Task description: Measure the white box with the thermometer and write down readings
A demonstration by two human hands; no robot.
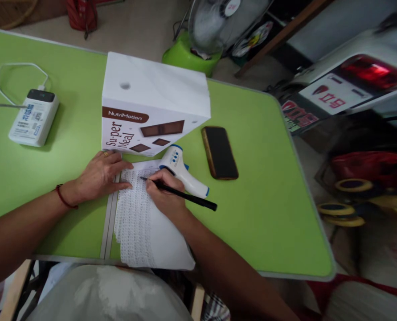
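My right hand (166, 191) is closed around a black pen (191, 197), its tip touching a sheet of paper (166, 240) covered in dense rows of handwriting. At the sheet's upper left edge lies my left hand (101, 176), open, thumb and forefinger apart and resting on the paper. It wears a ring and a dark red cord bracelet (65, 197). A white and blue infrared thermometer (181, 169) lies just beyond my right hand, partly hidden by it. Behind both hands stands a white box (154, 89) marked "NutriMotion Su-per Meal".
The green table (268, 214) carries a dark smartphone (220, 152) to the right and a white power bank (35, 117) with a cable at the left. Past the far edge are a fan (211, 26) and a green stool (174, 55). A scooter (355, 76) stands at right.
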